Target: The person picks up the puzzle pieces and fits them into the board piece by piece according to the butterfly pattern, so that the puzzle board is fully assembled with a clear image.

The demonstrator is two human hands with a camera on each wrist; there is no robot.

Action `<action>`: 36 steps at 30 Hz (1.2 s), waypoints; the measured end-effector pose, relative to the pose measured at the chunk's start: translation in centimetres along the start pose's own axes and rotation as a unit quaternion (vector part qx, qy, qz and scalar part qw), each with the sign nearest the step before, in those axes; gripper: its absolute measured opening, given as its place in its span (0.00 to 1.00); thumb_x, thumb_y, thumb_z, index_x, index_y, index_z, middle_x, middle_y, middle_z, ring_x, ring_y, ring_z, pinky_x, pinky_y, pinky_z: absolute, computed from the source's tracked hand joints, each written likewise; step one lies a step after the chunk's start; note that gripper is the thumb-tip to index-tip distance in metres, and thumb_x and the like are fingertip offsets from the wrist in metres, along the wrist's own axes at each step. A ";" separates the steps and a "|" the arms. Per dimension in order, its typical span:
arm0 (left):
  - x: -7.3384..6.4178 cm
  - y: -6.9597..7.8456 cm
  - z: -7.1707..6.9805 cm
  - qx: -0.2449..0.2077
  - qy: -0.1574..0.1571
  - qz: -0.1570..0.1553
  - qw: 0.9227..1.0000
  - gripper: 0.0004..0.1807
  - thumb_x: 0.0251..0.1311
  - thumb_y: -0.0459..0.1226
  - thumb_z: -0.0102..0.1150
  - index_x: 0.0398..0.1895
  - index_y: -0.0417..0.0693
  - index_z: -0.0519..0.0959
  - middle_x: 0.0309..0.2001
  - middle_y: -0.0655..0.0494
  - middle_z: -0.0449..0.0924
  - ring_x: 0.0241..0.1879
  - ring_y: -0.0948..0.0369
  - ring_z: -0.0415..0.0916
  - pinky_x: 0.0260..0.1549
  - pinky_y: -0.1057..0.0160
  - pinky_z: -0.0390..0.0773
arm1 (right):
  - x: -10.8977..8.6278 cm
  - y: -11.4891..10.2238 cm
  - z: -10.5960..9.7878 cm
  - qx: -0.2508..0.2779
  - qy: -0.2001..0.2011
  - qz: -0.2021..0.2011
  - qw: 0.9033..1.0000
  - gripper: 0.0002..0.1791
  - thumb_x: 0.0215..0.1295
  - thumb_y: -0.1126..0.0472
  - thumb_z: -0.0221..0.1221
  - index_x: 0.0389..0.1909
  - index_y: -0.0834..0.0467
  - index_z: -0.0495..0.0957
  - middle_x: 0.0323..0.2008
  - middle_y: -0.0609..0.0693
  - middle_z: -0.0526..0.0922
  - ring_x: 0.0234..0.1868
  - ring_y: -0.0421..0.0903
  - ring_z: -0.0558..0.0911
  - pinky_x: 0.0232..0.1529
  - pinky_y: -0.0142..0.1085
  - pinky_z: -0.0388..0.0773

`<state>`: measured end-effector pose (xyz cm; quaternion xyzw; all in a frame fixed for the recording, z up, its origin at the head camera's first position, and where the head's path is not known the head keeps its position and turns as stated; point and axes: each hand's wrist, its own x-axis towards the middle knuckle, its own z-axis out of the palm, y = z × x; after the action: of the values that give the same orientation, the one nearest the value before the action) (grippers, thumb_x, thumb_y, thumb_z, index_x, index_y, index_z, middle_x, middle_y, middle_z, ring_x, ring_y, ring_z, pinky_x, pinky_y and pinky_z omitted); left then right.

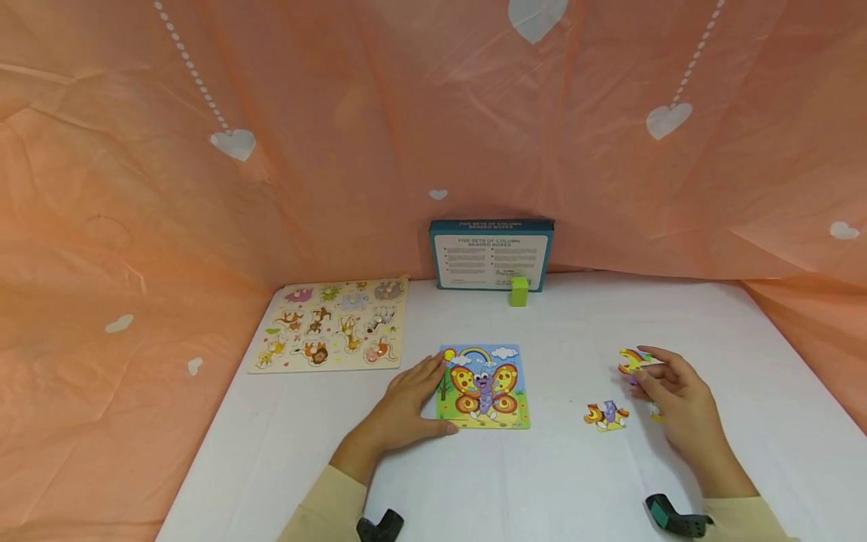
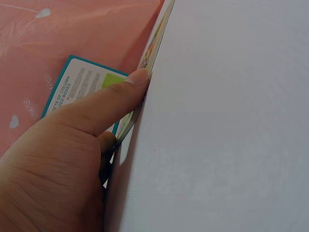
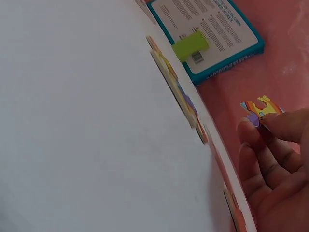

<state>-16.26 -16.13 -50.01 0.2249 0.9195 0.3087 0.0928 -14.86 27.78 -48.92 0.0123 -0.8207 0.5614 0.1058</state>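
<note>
Right hand (image 1: 684,403): finger and thumb close together, pinching a puzzle piece (image 1: 631,360) above the table (image 1: 555,482).
Left hand (image 1: 406,399): thumb stretched away from fingers, touching the butterfly puzzle (image 1: 483,388).
Loose piece (image 1: 609,415): on the table, near right hand.

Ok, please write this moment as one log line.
left hand: touches butterfly board | right hand: pinches puzzle piece | loose piece: on table, between board and right hand
</note>
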 end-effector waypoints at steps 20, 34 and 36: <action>0.0 -0.2 0.1 0.008 0.002 0.011 1.000 0.60 0.61 0.62 0.75 0.87 0.42 0.59 0.88 0.55 0.48 0.86 0.53 0.42 0.81 0.42 0.44 | -0.9 -2.0 5.6 0.169 -0.084 -0.007 0.982 0.22 0.76 0.80 0.59 0.67 0.73 0.68 0.39 0.57 0.84 0.39 0.43 0.90 0.42 0.33 0.88; 0.0 -0.1 0.0 0.008 0.002 0.008 1.000 0.59 0.61 0.61 0.76 0.86 0.42 0.60 0.88 0.55 0.48 0.86 0.53 0.42 0.81 0.42 0.43 | -1.3 -3.4 9.7 0.110 -0.094 0.002 0.989 0.21 0.74 0.74 0.65 0.64 0.66 0.75 0.40 0.58 0.86 0.30 0.43 0.77 0.26 0.30 0.74; 0.0 -0.1 0.0 0.007 0.002 0.008 1.000 0.59 0.61 0.62 0.76 0.86 0.42 0.60 0.88 0.55 0.48 0.86 0.53 0.42 0.81 0.42 0.43 | -1.2 -3.4 10.2 0.112 -0.098 -0.002 0.989 0.23 0.74 0.75 0.65 0.67 0.65 0.76 0.39 0.59 0.85 0.28 0.43 0.76 0.25 0.30 0.74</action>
<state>-16.27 -16.20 -50.12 0.2322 0.9202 0.3032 0.0866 -14.90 16.95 -49.58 0.0803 -0.7588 0.6459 0.0238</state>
